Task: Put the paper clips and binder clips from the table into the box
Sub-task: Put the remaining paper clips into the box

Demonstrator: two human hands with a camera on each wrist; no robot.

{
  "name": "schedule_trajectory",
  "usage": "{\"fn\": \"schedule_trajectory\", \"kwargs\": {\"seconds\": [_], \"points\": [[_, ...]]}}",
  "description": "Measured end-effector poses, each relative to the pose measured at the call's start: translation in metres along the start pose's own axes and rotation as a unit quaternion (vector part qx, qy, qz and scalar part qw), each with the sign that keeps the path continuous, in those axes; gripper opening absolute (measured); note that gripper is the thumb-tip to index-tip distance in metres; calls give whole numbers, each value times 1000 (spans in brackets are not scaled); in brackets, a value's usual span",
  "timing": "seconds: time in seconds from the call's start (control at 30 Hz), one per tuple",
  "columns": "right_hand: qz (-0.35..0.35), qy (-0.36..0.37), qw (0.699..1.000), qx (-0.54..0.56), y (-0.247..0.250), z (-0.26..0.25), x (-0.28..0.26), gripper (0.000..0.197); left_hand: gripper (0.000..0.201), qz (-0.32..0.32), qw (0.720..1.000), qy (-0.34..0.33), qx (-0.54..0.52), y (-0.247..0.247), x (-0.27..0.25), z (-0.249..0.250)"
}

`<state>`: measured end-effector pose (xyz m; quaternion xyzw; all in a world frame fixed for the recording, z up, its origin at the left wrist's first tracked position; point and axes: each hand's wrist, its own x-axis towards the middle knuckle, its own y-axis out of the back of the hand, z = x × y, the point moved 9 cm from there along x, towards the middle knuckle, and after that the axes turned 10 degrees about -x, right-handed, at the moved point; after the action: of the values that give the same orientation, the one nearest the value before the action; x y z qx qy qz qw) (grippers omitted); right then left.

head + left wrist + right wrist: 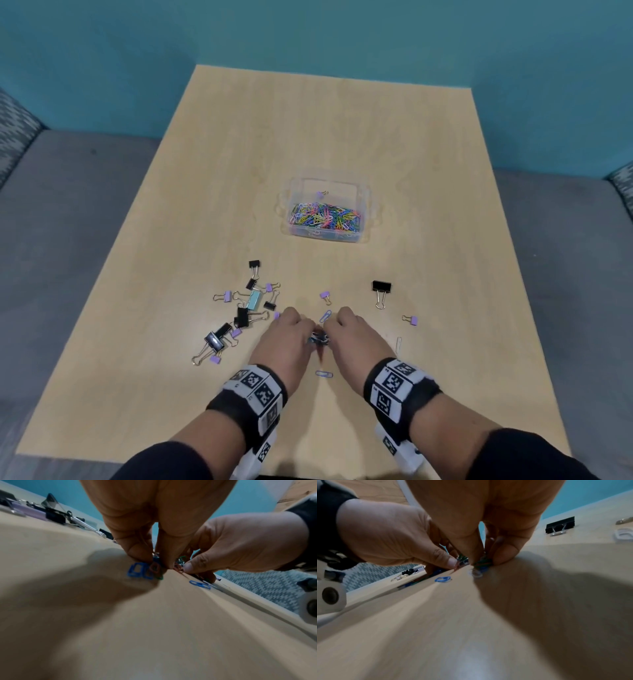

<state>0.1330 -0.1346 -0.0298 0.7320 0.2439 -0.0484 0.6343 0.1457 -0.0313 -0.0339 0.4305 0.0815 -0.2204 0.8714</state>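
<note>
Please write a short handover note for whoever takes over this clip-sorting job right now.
Left hand and right hand: fingertips together on the table, both pinching a small bunch of paper clips.
Box: open, mid-table beyond the hands, already holding many coloured paper clips and one purple binder clip.
Left to do: lift this bunch into the box; then the binder clip pile on the left, the black binder clip and small purple one on the right, another purple one ahead of the hands, and loose paper clips: blue, white.
</note>
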Motion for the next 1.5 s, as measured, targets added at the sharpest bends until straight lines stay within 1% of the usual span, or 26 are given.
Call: {"fn": "schedule_trajectory", "kwargs": {"seconds": [0.1,0.2,0.33,0.47,0.6,0.67,0.73,0.77,0.9,0.97,1.03,1.07,1.1,1.17,1.2,1.27,1.33,1.4,1.47,1.5], "points": [[-11,15,1000,-17,3,2,-2,35,14,-2,999,-19,33,1,1,3],[-19,15,1000,-18,7,7,-5,31,12,-8,998,-25,54,4,1,4],[-29,13,999,-14,6,14,-6,21,12,-20,998,-22,56,7,0,5],[-44,7,999,27,7,22,-8,4,13,-35,999,13,15,12,-1,-1],[-75,36,994,69,20,23,-5,8,11,-59,995,55,-53,23,0,-3],[-65,45,993,90,38,24,3,7,11,-64,988,80,-119,35,7,-3],[-32,35,993,109,64,31,19,8,14,-41,975,97,-196,55,24,1],[-10,25,993,112,79,37,30,8,15,-19,972,91,-215,69,37,5],[76,-22,993,88,136,60,83,9,20,73,977,35,-197,128,99,35],[96,-53,991,78,154,70,108,7,18,106,977,21,-185,147,126,47],[103,-74,988,83,164,74,125,7,9,113,976,15,-183,153,144,56],[106,-81,987,95,167,75,129,12,5,111,976,15,-185,152,149,57],[109,-89,984,107,168,78,129,20,9,111,979,15,-170,151,151,57],[122,-102,980,121,166,85,117,32,22,125,988,3,-92,150,143,54],[131,-100,979,124,161,87,105,32,24,136,988,-10,-68,151,132,52],[129,-87,979,134,138,90,75,27,23,131,988,-28,-75,141,98,43],[93,-73,983,143,100,91,36,26,21,95,991,-19,-89,119,55,24],[53,-83,982,160,57,93,-7,28,15,47,996,21,-77,90,8,1],[34,-127,972,197,21,101,-45,31,12,8,994,84,-65,61,-32,-30],[31,-153,965,211,9,105,-60,31,12,-1,989,123,-80,48,-48,-47]]}}
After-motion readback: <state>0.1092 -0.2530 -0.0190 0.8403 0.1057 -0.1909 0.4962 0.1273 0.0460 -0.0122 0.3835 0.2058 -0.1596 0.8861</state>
